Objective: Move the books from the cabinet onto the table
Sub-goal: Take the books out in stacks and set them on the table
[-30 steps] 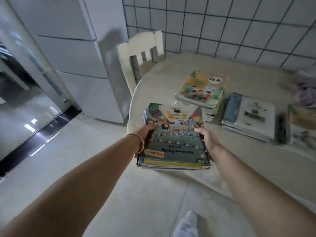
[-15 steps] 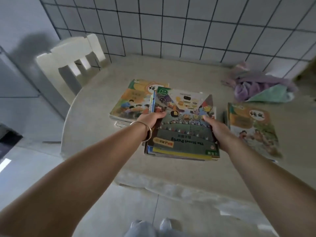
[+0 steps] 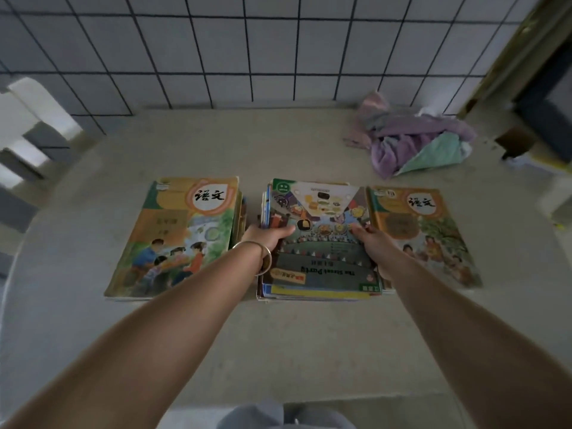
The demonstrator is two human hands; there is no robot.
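Across the lower two thirds of the frame lies the pale table (image 3: pixel 278 342), backed by a tiled wall (image 3: pixel 278 48); half a second ago the view stood farther left and the chair (image 3: pixel 28 119) filled the upper left, now only its edge shows at far left. Centre frame, the stack of books (image 3: pixel 322 243) sits on or just above the tabletop, where before it was held above the near edge. It lies between two textbooks: the left textbook (image 3: pixel 182 236), just beside it, and the right textbook (image 3: pixel 424 233), touching or slightly overlapped. A purple and green cloth heap (image 3: pixel 414 144) lies upper right. Left hand (image 3: pixel 266 238), bracelet (image 3: pixel 257 255) on its wrist, grips the stack's left edge, thumb on the cover. Right hand (image 3: pixel 374 243) grips the right edge, thumb on top, fingers hidden underneath.
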